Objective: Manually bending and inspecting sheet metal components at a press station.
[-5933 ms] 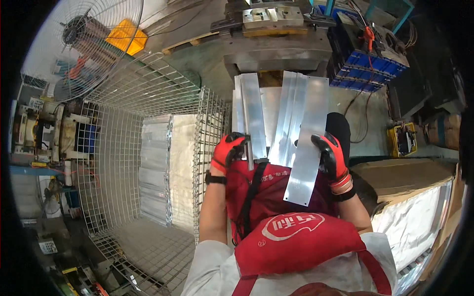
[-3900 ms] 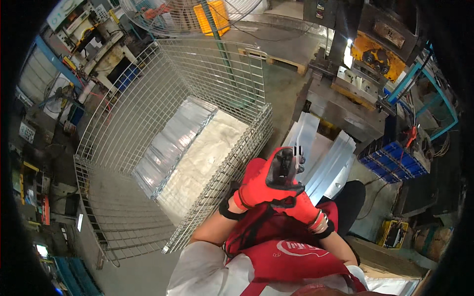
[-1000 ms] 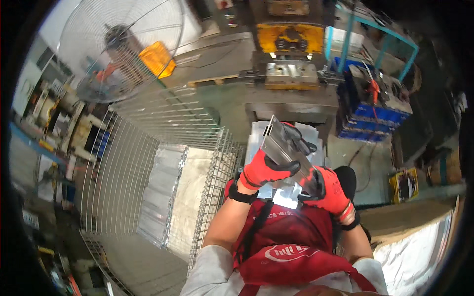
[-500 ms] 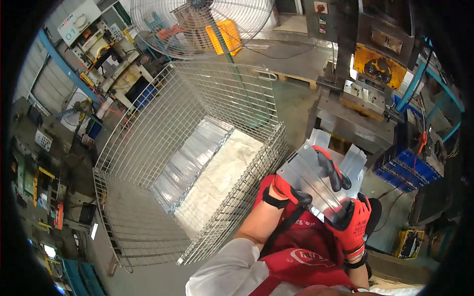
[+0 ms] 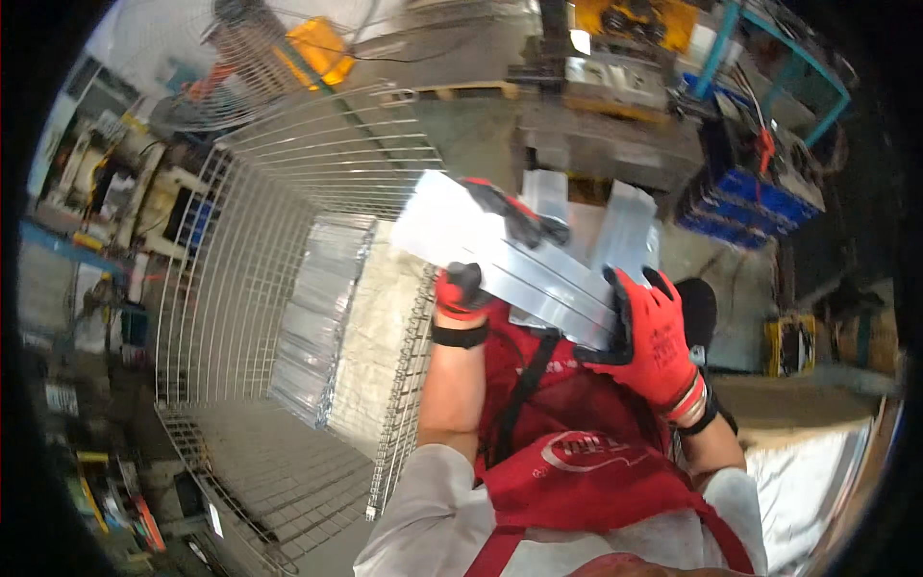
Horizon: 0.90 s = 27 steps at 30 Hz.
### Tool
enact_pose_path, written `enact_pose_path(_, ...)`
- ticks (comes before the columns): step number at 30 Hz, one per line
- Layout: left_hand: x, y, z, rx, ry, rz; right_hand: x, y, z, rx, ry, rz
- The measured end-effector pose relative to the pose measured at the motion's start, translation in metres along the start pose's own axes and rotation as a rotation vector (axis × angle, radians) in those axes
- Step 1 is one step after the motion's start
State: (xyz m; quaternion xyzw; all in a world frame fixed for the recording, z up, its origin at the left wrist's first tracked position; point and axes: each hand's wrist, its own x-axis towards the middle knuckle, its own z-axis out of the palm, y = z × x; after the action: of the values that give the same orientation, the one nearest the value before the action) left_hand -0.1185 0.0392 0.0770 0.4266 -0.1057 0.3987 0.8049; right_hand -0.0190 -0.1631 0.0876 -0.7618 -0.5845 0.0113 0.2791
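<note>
Across my front I hold a long shiny bent sheet-metal piece [image 5: 548,274], slanting from upper left to lower right. My left hand [image 5: 463,288], in a red and black glove, is closed on its far-left end, thumb on the near side and fingers over the far edge. My right hand [image 5: 659,327], gloved alike, grips the lower right end. Glare washes out the left part, so I cannot tell if it is one piece or several nested. Behind it lie more metal pieces [image 5: 625,226], apparently of the same kind.
At left stands a wire mesh cage [image 5: 226,279] containing rows of metal pieces [image 5: 327,308] and a pale sheet [image 5: 370,337]. A press machine [image 5: 615,135] and blue crates [image 5: 740,207] are ahead to the right. A large fan [image 5: 221,58] stands beyond the cage.
My view has turned, shifting the surroundings left and upward. Both hands have brought the metal piece leftward, its far end now beside the cage's near edge.
</note>
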Motion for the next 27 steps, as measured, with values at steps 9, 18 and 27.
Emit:
enact_pose_path(9, 0.006, 0.044, -0.037, -0.125, -0.076, 0.108, -0.018, 0.014, -0.019, 0.111, 0.016, 0.082)
enact_pose_path(18, -0.004, 0.051, -0.052, -0.268, -0.057, 0.152, -0.025, 0.009, -0.020, 0.420, 0.077, -0.022)
enact_pose_path(27, -0.024, 0.033, -0.088, -0.345, 0.126, 0.277, -0.030, -0.003, -0.023, 0.400, 0.178, -0.081)
